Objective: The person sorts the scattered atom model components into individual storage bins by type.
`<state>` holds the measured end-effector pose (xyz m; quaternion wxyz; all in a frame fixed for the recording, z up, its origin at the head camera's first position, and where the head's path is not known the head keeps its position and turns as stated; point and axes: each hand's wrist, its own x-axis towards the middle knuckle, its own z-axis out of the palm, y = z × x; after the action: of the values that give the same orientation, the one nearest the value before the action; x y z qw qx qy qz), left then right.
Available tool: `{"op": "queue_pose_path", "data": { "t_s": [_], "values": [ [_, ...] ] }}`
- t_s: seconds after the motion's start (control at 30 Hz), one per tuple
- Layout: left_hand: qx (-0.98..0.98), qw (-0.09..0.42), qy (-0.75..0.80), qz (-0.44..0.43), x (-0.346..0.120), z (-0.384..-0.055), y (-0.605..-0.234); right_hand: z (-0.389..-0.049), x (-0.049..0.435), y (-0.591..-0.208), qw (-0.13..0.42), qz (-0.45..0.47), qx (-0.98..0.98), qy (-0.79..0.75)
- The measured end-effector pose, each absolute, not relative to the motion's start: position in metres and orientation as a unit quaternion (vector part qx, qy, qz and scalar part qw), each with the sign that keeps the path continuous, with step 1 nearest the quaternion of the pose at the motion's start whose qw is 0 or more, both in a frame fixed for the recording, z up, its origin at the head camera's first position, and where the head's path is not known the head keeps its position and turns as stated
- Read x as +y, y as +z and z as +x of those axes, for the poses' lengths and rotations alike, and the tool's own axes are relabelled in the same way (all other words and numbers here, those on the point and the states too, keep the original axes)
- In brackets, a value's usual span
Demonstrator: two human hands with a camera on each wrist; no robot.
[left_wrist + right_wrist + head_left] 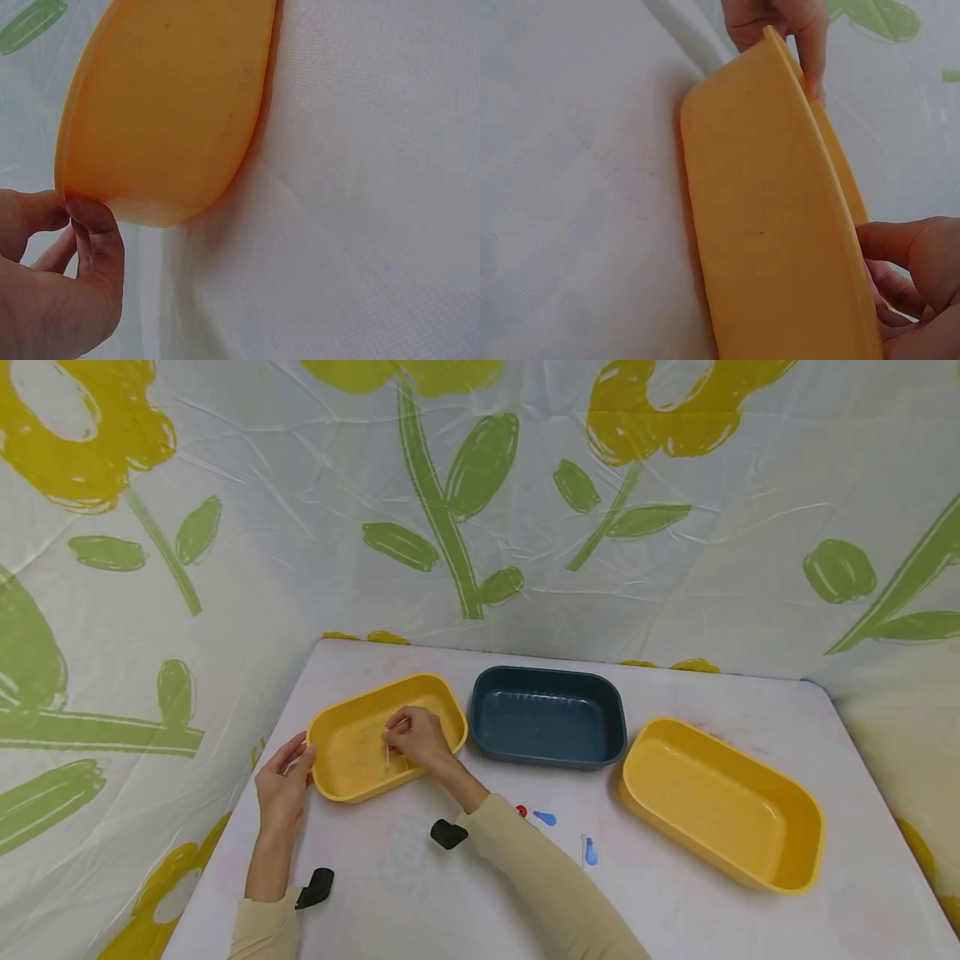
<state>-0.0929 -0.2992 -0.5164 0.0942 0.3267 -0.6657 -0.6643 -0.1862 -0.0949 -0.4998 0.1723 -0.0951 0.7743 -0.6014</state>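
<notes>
My left hand (pixel 281 785) pinches the rim of the left yellow bin (pixel 341 789) at its left end. In the left wrist view, the thumb and fingers of the left hand (pixel 71 277) meet at the rim of that bin (pixel 172 112). Inside the bin, my right hand (pixel 420 739) holds a thin whitish stick (pixel 387 755) that points down toward the floor. From the right wrist, the bin's wall (pixel 772 210) hides the stick and part of the right hand (pixel 922 277).
A dark blue bin (pixel 547 760) stands beside the left one, and another yellow bin (pixel 720 852) lies further right. On the table near my right sleeve are a small red piece (pixel 521 811), blue bulb-shaped pieces (pixel 545 817) and a thin white stick (pixel 582 850).
</notes>
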Motion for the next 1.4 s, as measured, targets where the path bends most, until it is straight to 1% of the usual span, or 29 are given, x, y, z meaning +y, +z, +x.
{"op": "queue_pose_path", "data": {
  "t_s": [0.2, 0.4, 0.8, 1.1, 1.4],
  "values": [
    [-0.664, 0.095, -0.666, 0.326, -0.299, -0.092, -0.516, -0.187, -0.101, -0.502, 0.168, -0.120, 0.814, -0.543],
    [-0.662, 0.098, -0.667, 0.327, -0.298, -0.092, -0.515, -0.187, -0.106, -0.504, 0.152, -0.144, 0.849, -0.485],
    [-0.662, 0.097, -0.670, 0.322, -0.300, -0.093, -0.518, -0.184, -0.109, -0.507, 0.132, -0.188, 0.881, -0.414],
    [-0.662, 0.101, -0.668, 0.324, -0.299, -0.092, -0.517, -0.181, -0.106, -0.500, 0.142, -0.178, 0.888, -0.400],
    [-0.664, 0.110, -0.665, 0.323, -0.298, -0.092, -0.517, -0.176, -0.094, -0.491, 0.135, -0.183, 0.887, -0.402]
  ]
}}
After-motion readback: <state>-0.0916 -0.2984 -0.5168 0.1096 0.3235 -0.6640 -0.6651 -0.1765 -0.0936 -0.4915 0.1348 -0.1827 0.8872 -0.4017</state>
